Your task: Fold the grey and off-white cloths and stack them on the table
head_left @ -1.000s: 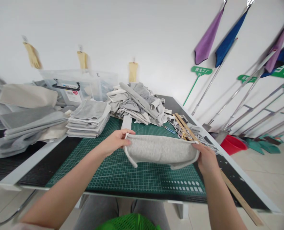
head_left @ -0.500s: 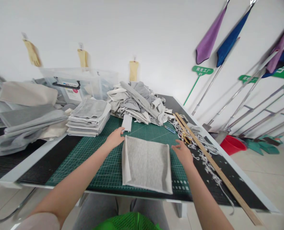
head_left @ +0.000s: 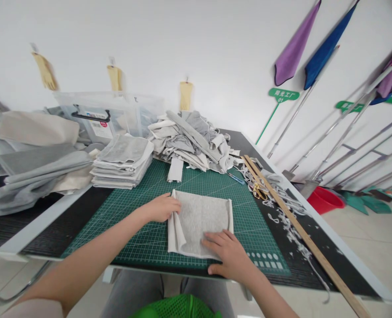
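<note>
A light grey piece of cloth (head_left: 202,212), roughly square, lies on the green cutting mat (head_left: 133,238) in front of me. Its left side is folded up and bunched into a ridge. My left hand (head_left: 164,207) is closed on that left edge near the upper corner, the fingertips partly hidden by the fold. Over the lower right part of the cloth lies my right hand (head_left: 231,256), fingers stretched out flat and thumb apart near the mat's front edge. A small folded grey strip (head_left: 175,170) rests on the mat beyond the cloth.
Behind the mat rises a heap of grey cloth pieces (head_left: 189,137). To the left stand a neat cloth stack (head_left: 121,161) and a clear plastic box (head_left: 103,115). On the right are a blue cutter (head_left: 235,178), yellow-handled scissors (head_left: 258,191), a wooden strip (head_left: 292,221) and thread scraps.
My left hand has come down and taken hold of the cloth's left edge, which is now bunched. My right hand has moved from beside the cloth onto its lower right part.
</note>
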`<state>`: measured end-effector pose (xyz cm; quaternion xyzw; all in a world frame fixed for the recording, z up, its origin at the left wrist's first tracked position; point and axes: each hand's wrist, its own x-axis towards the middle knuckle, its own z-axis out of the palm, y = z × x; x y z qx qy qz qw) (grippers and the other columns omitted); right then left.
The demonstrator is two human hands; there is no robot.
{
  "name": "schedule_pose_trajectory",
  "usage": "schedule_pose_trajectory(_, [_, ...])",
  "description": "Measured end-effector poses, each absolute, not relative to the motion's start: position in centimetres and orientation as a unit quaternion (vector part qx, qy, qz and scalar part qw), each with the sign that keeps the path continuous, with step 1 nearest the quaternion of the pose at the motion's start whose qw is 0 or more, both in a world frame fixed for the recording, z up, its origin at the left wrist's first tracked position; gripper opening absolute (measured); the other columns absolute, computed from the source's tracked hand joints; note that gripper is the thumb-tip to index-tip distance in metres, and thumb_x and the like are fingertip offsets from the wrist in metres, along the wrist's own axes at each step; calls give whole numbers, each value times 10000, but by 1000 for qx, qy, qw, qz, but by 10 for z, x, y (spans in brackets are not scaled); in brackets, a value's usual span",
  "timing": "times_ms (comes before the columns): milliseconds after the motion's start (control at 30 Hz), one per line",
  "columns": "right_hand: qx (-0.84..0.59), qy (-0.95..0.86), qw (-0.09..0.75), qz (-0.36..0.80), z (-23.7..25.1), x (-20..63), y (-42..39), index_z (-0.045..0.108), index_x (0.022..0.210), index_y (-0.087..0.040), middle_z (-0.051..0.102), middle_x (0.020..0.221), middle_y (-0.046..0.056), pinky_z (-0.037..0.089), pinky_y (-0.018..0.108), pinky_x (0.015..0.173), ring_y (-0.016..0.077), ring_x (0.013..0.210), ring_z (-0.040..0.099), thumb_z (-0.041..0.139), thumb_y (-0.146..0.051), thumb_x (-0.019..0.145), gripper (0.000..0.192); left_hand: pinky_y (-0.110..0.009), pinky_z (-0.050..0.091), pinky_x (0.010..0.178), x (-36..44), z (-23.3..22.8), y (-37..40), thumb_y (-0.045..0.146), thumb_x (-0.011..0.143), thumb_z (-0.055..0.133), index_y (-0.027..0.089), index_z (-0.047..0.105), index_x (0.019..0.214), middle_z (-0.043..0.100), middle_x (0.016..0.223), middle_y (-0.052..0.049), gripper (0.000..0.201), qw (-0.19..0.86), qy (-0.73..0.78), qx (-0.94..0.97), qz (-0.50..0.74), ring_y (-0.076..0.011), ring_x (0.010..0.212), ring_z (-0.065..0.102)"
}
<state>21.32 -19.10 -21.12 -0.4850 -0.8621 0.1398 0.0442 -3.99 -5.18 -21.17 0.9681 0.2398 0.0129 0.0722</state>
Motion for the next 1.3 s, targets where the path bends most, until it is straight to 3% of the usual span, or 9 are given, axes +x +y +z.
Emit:
schedule_pose_trajectory(100, [-526,-846,37,79,-220,223,-187,431,1102,-348,455,1175,-40,214,371,912,167,1056,388,464,-259,716,398,-346,192,918,-48,-208,-55,138,634,510,230,525,879,528,1003,0,263,72,238,969,18,-152,943,456])
schedule_pose_trajectory(233, [-627,-775,74,-21,-231,243,-166,476,1067,-315,466,1166,-15,234,380,885,169,1038,403,349,-72,711,450,-392,142,933,-46,-209,-69,224,671,521,212,517,841,532,912,-2,171,35,266,963,38,-158,901,455])
schedule_pose_trajectory(400, [-661,-744,99,-15,-224,235,-158,434,1111,-314,380,1235,16,143,461,910,212,1108,327,422,-163,660,475,-371,294,816,-13,-225,-100,256,749,435,159,503,814,508,880,-61,135,-14,353,933,69,-198,877,443])
schedule_pose_trajectory(500, [-568,-814,83,82,-216,213,-172,257,1220,-331,290,1291,-2,99,456,930,213,1146,271,503,-312,615,653,-351,351,693,11,-231,-122,238,790,351,158,486,836,505,833,-70,163,-4,416,906,81,-209,817,459])
schedule_pose_trajectory(600, [-543,-830,72,109,-215,194,-186,133,1271,-267,381,1233,36,100,444,928,228,1090,337,544,-395,586,809,-340,371,644,29,-232,-140,212,798,320,162,457,925,514,814,-66,194,29,416,905,80,-206,783,470])
schedule_pose_trajectory(700, [-596,-798,68,60,-219,190,-192,274,1224,-258,541,1022,35,214,385,861,203,930,450,499,-257,665,602,-320,386,634,36,-229,-151,162,767,350,172,437,964,522,831,-57,215,71,365,926,71,-200,792,471])
schedule_pose_trajectory(867, [-617,-785,52,3,-218,206,-197,548,792,-251,567,774,4,276,317,749,175,778,478,433,-148,695,183,-295,390,666,19,-222,-156,42,676,374,206,428,993,516,863,-40,361,88,348,931,59,-181,817,460])
schedule_pose_trajectory(1133, [-668,-732,131,3,-218,224,-215,446,580,-193,511,626,-2,299,252,564,148,645,453,414,-75,625,131,-266,369,649,-19,-204,-153,70,644,403,207,513,803,508,790,-15,237,89,316,943,49,-158,750,444])
schedule_pose_trajectory(1300, [-629,-741,228,55,-214,233,-224,502,673,-204,549,684,14,364,254,599,154,686,494,414,-107,653,132,-226,337,642,-28,-190,-155,69,629,411,210,538,801,515,744,0,256,177,300,929,126,-128,717,447])
